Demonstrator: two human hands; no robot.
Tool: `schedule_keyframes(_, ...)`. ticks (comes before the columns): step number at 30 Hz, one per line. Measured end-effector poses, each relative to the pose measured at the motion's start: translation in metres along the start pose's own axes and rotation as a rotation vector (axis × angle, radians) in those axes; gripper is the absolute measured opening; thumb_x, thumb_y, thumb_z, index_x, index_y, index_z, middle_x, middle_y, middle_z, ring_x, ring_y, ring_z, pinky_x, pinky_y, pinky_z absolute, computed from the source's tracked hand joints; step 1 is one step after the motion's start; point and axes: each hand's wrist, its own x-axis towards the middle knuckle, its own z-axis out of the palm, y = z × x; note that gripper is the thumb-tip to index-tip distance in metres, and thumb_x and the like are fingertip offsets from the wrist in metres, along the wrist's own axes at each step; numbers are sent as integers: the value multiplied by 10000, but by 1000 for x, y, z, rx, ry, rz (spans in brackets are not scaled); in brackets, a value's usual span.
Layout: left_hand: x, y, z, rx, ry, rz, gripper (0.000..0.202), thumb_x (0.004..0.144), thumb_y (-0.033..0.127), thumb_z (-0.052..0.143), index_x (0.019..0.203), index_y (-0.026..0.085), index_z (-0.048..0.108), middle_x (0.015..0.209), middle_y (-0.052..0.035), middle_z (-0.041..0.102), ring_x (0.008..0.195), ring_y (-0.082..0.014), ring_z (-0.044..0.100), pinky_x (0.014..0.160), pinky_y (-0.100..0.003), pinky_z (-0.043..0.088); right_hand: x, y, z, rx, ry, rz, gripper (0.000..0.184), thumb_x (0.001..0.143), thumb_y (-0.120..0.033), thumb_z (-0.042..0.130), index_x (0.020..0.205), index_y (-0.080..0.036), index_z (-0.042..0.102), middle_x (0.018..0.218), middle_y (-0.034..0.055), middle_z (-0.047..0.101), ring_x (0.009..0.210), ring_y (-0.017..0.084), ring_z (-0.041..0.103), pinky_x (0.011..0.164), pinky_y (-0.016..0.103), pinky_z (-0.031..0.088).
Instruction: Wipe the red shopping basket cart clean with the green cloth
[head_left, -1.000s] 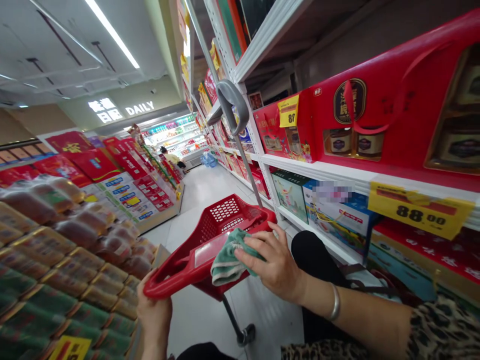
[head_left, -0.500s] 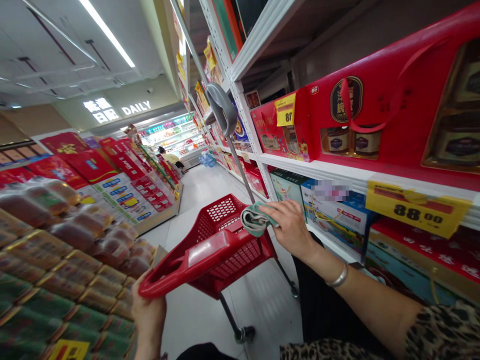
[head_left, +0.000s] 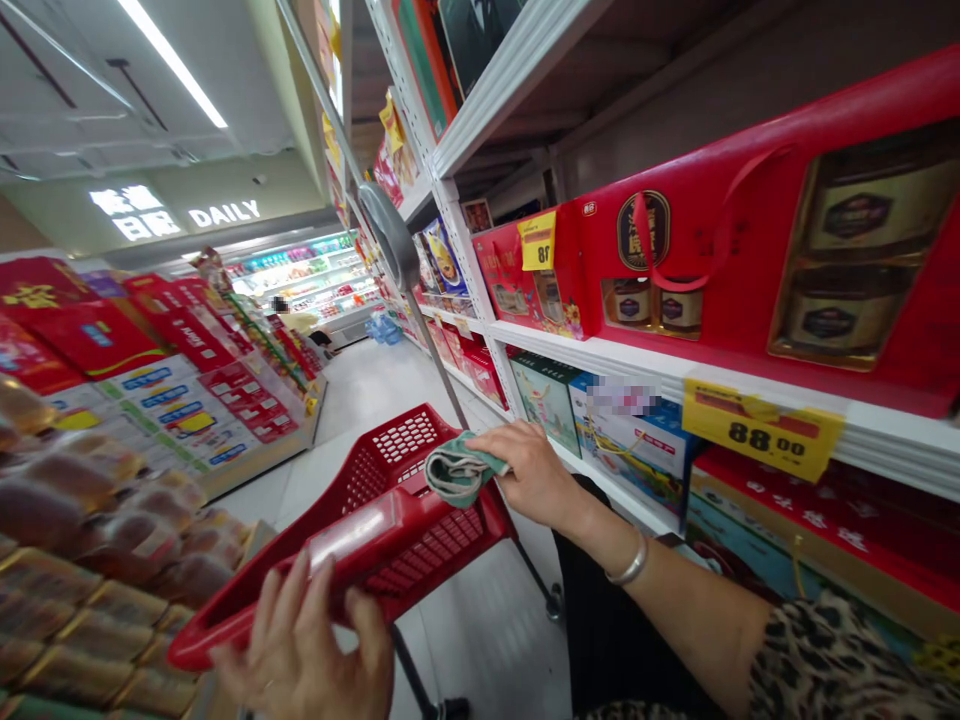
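Note:
A folded green and white cloth (head_left: 459, 472) is pinched in my right hand (head_left: 529, 468), at the right end of the handle of a red shopping cart (head_left: 431, 545). Whether those fingers also grip the handle is hidden. At the lower left, my left hand (head_left: 315, 625) is spread and slightly blurred, its fingertips over the near handle bar; I cannot tell if they touch it. From the cart's far right side a grey pole rises with a grey plastic piece (head_left: 390, 235) on it.
White shelves (head_left: 570, 345) with red gift boxes (head_left: 735, 230) of jars and a yellow price tag (head_left: 761, 425) line the right. Stacked packaged goods (head_left: 112, 500) crowd the left. Along the aisle floor (head_left: 349, 385), a person (head_left: 296, 315) is near lit coolers.
My left hand has let go of the handle's left end and moved right, fingers now spread. The view has turned right, and the cart appears lower and further left. My right hand keeps the cloth.

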Motion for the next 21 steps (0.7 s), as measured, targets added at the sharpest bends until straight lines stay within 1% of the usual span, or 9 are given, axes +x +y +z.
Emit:
schedule_keyframes(1, 6, 14, 5, -46, -33, 65, 550, 832, 255, 629, 1378, 270, 573, 1406, -140, 626, 1361, -344, 532, 1224, -642, 161, 0, -4, 1, 2, -10, 7, 525, 760, 19, 569, 1168, -275, 719, 1148, 17, 755, 1025, 202, 634, 895, 368, 407)
schedule_keyframes(3, 19, 36, 17, -79, -90, 121, 453, 890, 301, 589, 1340, 251, 598, 1340, -137, 675, 1315, -322, 574, 1225, -633, 124, -2, -11, 3, 15, -26, 9, 519, 774, 11, 575, 1178, -285, 713, 1150, 10, 752, 1024, 198, 633, 888, 365, 397)
schedule_keyframes(6, 32, 48, 32, -68, -200, 100, 354, 970, 320, 450, 1243, 206, 644, 1222, -142, 734, 1255, -313, 617, 1212, -644, 73, -7, -20, 9, 53, -42, -9, 523, 780, 0, 583, 1203, -285, 697, 1155, 9, 747, 1037, 197, 628, 894, 365, 389)
schedule_keyframes(9, 34, 42, 38, -37, -296, 51, 382, 996, 331, 359, 1182, 217, 673, 1151, -124, 761, 1178, -299, 654, 1205, -644, 8, -11, -22, 15, 88, -47, -10, 534, 780, -9, 577, 1228, -280, 680, 1187, 13, 736, 1061, 200, 623, 906, 367, 393)
schedule_keyframes(11, 32, 34, 37, -21, -339, 58, 410, 997, 355, 349, 1229, 228, 663, 1137, -116, 768, 1106, -283, 678, 1207, -624, 1, -13, -21, 18, 104, -45, -5, 539, 777, -7, 571, 1229, -281, 676, 1196, 15, 733, 1073, 202, 623, 918, 371, 395)
schedule_keyframes(13, 29, 27, 35, -21, -353, 49, 445, 998, 366, 333, 1303, 227, 627, 1091, -106, 780, 1047, -268, 691, 1207, -595, 55, -15, -20, 20, 110, -35, -1, 540, 776, -3, 568, 1224, -282, 678, 1192, 21, 732, 1078, 203, 626, 930, 375, 395)
schedule_keyframes(15, 27, 20, 33, -33, -329, 5, 465, 1000, 366, 303, 1319, 223, 610, 989, -85, 792, 1014, -261, 695, 1194, -568, 121, -16, -18, 21, 112, -21, 1, 532, 780, -5, 566, 1220, -282, 682, 1183, 28, 732, 1081, 202, 629, 937, 377, 400)
schedule_keyframes(17, 27, 12, 28, -51, -296, -35, 465, 998, 368, 278, 1269, 226, 628, 911, -66, 790, 991, -261, 696, 1175, -550, 164, -18, -18, 22, 117, -11, 1, 520, 788, -14, 562, 1216, -282, 686, 1172, 30, 734, 1071, 198, 635, 936, 375, 409)
schedule_keyframes(21, 28, -2, 16, -88, -328, -56, 466, 992, 379, 249, 1177, 230, 650, 947, -65, 790, 993, -265, 693, 1130, -527, 227, -23, -21, 26, 147, 1, -31, 509, 785, -13, 560, 1207, -265, 689, 1149, 29, 745, 1039, 191, 654, 911, 364, 420)
